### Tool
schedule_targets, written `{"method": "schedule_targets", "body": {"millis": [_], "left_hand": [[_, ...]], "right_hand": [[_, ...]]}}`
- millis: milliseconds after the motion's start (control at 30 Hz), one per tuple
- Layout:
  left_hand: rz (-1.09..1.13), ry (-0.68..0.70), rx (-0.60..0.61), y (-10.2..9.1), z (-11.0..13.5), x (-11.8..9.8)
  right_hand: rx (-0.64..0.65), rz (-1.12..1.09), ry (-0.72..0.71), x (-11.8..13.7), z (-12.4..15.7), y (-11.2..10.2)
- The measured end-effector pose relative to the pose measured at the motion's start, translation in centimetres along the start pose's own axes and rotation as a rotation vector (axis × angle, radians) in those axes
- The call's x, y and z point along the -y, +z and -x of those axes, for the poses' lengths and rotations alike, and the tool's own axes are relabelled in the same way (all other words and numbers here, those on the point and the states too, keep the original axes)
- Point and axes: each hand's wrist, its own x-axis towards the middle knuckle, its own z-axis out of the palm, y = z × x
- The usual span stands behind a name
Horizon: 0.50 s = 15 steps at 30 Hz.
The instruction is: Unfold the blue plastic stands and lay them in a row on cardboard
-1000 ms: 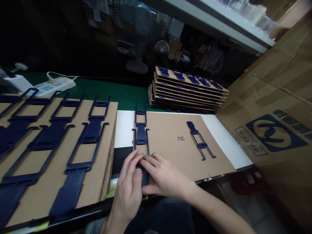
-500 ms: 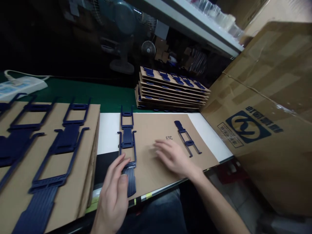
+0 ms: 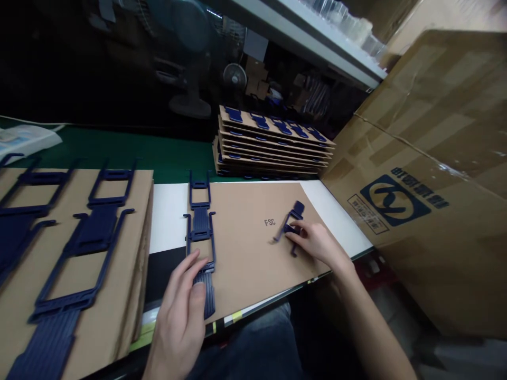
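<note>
Between its thumb and fingers, my right hand point(image 3: 317, 240) grips a small dark blue plastic bracket point(image 3: 298, 210) with a rounded tab and two hooked legs. It is over the right part of a flat cardboard sheet point(image 3: 241, 232) printed "FSC". Along the sheet's left edge lie two more brackets end to end, a far one point(image 3: 200, 219) and a near one point(image 3: 209, 301). My left hand point(image 3: 182, 306) rests against the near bracket with its fingers stretched out, partly covering it.
At left, a thick cardboard stack point(image 3: 119, 285) carries several larger-looking blue brackets point(image 3: 95, 227). Behind the sheet stands a pile of cardboard layers point(image 3: 273, 142) with blue brackets between them. A big carton point(image 3: 412, 190) borders the right; a power strip point(image 3: 29, 142) sits at far left.
My right hand has moved right from the bare middle of the sheet and taken hold of the loose bracket, which has turned. My left hand stays by the near bracket.
</note>
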Motion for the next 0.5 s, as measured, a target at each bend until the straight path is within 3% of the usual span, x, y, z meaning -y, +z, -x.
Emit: {"method": "schedule_targets", "body": {"millis": [133,267,500], "left_hand": [[-0.006,-0.004,-0.009,0.1,0.0,0.2],[-0.004,-0.008,-0.009,0.1,0.0,0.1],[-0.022,0.008,-0.004,0.0,0.1,-0.1]], "right_hand": [[-0.070,-0.144,-0.028,2.6,-1.4,0.6],[-0.178,-0.152,-0.002,1.8,-1.8,-0.3],[0.048,-0.033,-0.016,-1.8,0.2,-1.1]]}}
